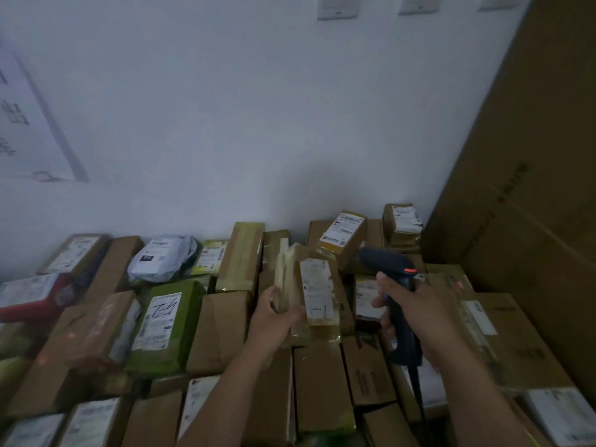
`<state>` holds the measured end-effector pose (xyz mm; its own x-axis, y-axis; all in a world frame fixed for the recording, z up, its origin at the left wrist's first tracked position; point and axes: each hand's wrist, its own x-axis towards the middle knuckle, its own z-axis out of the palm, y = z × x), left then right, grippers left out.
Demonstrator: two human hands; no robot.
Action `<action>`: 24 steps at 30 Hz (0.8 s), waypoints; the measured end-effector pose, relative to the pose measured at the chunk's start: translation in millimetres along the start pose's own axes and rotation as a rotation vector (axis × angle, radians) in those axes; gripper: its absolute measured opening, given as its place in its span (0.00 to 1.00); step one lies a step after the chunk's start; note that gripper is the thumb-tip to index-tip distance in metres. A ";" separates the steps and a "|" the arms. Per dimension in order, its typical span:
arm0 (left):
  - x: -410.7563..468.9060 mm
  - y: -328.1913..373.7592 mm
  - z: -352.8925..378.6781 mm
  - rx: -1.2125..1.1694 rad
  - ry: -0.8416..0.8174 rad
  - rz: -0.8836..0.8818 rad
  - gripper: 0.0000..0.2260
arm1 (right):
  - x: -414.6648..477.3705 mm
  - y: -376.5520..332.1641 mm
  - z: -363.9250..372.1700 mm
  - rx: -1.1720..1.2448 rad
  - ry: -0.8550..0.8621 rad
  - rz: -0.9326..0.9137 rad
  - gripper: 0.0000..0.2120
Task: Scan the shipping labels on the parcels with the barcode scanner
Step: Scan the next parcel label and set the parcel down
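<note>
My left hand (277,317) grips a small brown taped parcel (306,285) by its lower left end and holds it up above the pile. A white shipping label (317,287) on that parcel faces me. My right hand (409,308) grips the handle of a dark barcode scanner (392,279) with an orange button on top. The scanner's head points left toward the held parcel, a short gap to its right. Many brown cardboard parcels (322,382) with labels lie packed together below both hands.
A green bagged parcel (164,327) with a handwritten label lies left of centre. A white poly bag (161,258) and a red parcel (32,301) sit further left. A tall cardboard box (532,188) stands at the right. A white wall (225,124) rises behind the pile.
</note>
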<state>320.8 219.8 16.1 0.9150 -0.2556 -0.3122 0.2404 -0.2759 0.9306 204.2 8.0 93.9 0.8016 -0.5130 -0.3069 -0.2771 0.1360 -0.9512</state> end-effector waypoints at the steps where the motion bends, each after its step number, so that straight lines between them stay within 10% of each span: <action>1: 7.1 2.2 11.1 -0.014 -0.033 -0.047 0.38 | 7.3 1.2 -5.0 0.002 0.015 -0.006 0.15; 15: 81.0 -17.1 62.4 0.326 -0.107 -0.005 0.19 | 101.5 11.2 26.4 -0.015 -0.112 -0.008 0.11; 24: 182.0 -11.6 19.7 0.734 0.243 0.254 0.05 | 183.5 27.4 85.2 -0.031 -0.213 -0.027 0.15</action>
<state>478.2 158.2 -55.3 0.9780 -0.2076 0.0205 -0.1810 -0.7954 0.5785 388.8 -10.2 8.7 0.9019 -0.3246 -0.2850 -0.2681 0.0966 -0.9585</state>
